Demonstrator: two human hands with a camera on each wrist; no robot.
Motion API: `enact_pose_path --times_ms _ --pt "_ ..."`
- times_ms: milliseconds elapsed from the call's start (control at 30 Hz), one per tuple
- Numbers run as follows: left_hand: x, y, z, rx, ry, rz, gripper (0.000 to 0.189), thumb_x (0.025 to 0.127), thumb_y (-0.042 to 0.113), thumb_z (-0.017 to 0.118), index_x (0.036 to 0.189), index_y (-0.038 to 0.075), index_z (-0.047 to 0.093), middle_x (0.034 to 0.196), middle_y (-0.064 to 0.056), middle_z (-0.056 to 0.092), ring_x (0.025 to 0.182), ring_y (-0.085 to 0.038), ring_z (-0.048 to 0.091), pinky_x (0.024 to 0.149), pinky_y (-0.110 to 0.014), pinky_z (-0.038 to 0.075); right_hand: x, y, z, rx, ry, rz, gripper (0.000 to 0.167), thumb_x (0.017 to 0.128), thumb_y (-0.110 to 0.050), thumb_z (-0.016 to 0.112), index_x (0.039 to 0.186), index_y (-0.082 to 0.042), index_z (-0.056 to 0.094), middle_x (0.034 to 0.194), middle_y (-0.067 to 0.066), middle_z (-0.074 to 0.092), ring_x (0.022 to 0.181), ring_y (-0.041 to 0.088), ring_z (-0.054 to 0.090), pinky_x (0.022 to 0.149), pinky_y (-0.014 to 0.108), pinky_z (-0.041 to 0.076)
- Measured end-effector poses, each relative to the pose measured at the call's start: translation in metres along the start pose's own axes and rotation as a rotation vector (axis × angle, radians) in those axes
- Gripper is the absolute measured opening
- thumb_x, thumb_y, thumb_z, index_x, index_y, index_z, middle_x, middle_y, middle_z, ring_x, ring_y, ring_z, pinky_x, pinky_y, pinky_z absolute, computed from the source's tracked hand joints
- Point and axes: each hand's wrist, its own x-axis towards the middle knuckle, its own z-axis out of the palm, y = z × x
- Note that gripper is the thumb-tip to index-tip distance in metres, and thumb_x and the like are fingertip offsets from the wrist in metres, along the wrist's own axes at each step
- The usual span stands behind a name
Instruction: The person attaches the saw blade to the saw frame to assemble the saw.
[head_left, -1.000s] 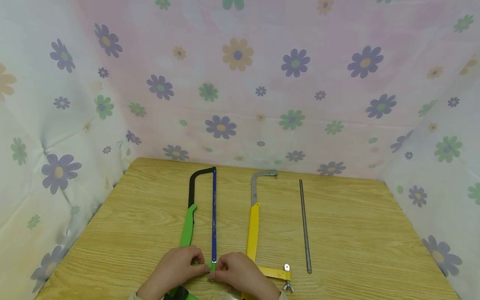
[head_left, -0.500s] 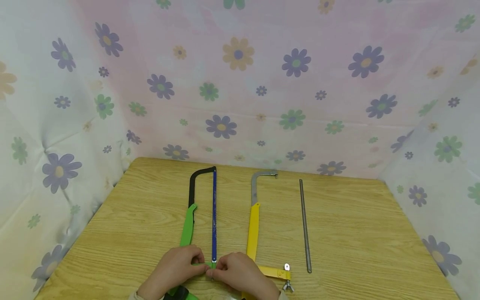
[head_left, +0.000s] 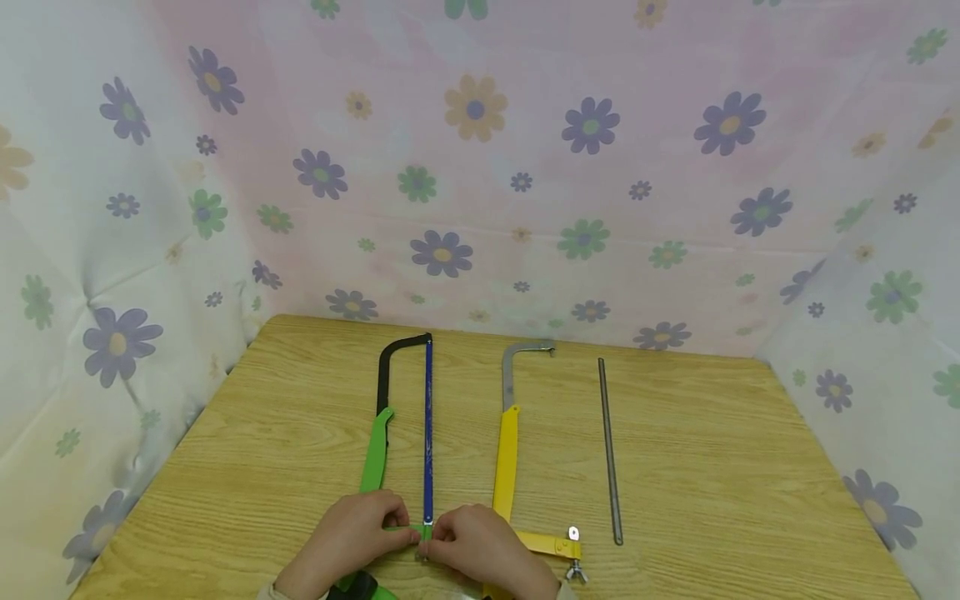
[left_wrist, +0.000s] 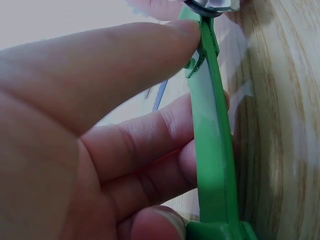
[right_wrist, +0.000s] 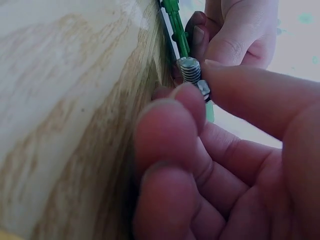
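Observation:
A green hacksaw (head_left: 375,454) with a black front bow lies on the table in the head view, a blue blade (head_left: 428,433) spanning its frame. My left hand (head_left: 348,529) grips the frame's short lower arm, seen close as a green bar (left_wrist: 212,150) between thumb and fingers in the left wrist view. At the end of that arm, my right hand (head_left: 483,546) pinches a small metal wing nut (right_wrist: 203,89) on a threaded bolt (right_wrist: 190,70). The fingers partly hide the nut. The hacksaw's handle is largely hidden below my left hand.
Right of the green saw lies a yellow hacksaw (head_left: 506,462) without a blade, its own wing nut (head_left: 576,573) at the lower end. Farther right is a loose grey blade (head_left: 610,450). Flowered cloth (head_left: 517,217) encloses the wooden table (head_left: 712,483) behind and at both sides.
My right thumb and fingertips have shifted slightly at the wing nut. The left hand, both saws and the loose blade stay where they were.

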Motion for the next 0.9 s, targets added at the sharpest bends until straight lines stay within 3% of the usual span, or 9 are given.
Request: enact_pose_path --times_ms 533,900 --pt "0.0002 -0.0004 0.0008 0.002 0.003 0.005 0.027 0.075 0.057 0.058 0.070 0.031 0.058 0.062 0.020 0.045 0.050 0.001 0.040 0.048 -0.022 0.033 -0.0005 0.0003 0.0003 0.117 -0.014 0.075 0.026 0.077 -0.041 0.065 0.064 -0.021 0.055 0.046 -0.008 0.047 0.035 0.007 0.044 0.036 0.023 0.032" --pt "0.0008 -0.0002 0.0016 0.016 0.010 0.003 0.026 0.075 0.056 0.059 0.069 0.031 0.058 0.062 0.019 0.045 0.050 0.000 0.040 0.048 -0.022 0.033 -0.0005 0.0002 0.0008 0.114 -0.012 0.071 0.029 0.079 -0.043 0.063 0.061 -0.021 0.057 0.044 -0.009 0.047 0.035 0.008 0.044 0.036 0.023 0.032"
